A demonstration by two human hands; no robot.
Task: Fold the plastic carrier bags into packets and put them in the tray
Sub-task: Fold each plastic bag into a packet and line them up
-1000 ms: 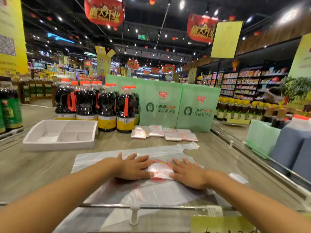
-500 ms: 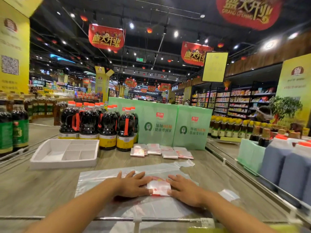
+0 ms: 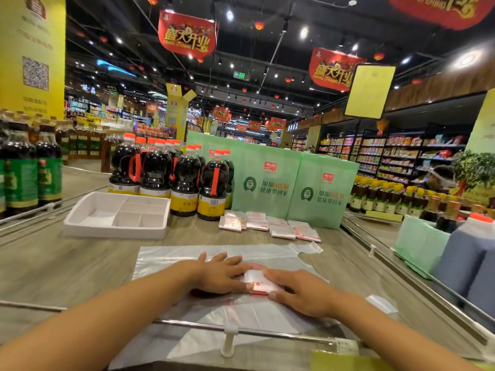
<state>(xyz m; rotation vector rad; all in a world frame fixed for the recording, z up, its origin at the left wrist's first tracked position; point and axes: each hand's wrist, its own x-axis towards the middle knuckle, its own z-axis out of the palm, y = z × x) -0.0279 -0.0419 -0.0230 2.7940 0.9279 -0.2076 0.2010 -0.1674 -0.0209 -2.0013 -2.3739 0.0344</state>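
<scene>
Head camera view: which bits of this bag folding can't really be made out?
Small folded white-and-red plastic packet: the left hand and right hand press flat over its ends, hiding its edges and most print.
Large clear plastic carrier bag under them: near end passes the metal rail and leaves the bottom edge.
Row of folded packets by the pale green boxes: too small to count surely.

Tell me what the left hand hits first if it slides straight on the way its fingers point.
The folded packet: the left hand lies flat on the bag, fingers aimed right, seemingly touching the packet's edge. The right hand sits just beyond.
</scene>
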